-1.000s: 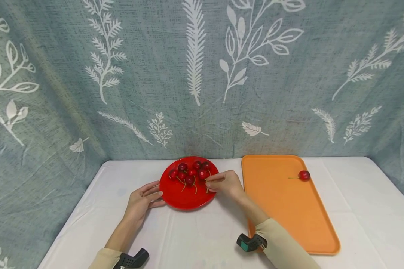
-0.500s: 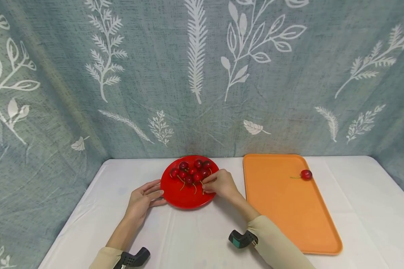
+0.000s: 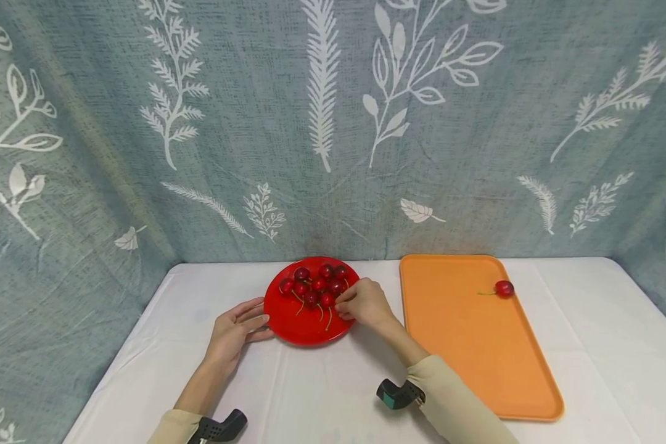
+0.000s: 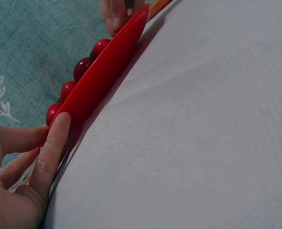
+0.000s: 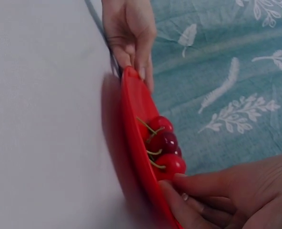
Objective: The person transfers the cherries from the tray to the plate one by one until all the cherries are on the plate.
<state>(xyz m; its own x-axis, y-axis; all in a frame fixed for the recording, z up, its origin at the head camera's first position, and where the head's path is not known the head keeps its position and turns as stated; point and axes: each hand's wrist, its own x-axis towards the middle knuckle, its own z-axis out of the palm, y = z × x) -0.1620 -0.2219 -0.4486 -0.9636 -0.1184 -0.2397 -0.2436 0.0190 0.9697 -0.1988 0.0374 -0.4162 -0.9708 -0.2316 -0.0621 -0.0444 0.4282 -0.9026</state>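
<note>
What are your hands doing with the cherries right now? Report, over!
Left hand steadies red plate at its rim. Right hand pinching at a cherry on the plate. One cherry on orange tray. Nothing in the way.

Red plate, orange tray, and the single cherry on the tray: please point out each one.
red plate [image 3: 296, 327], head view, bare front part of the plate.
orange tray [image 3: 466, 345], head view, bare middle of its floor.
single cherry [image 3: 504, 288], head view, the round fruit.
</note>
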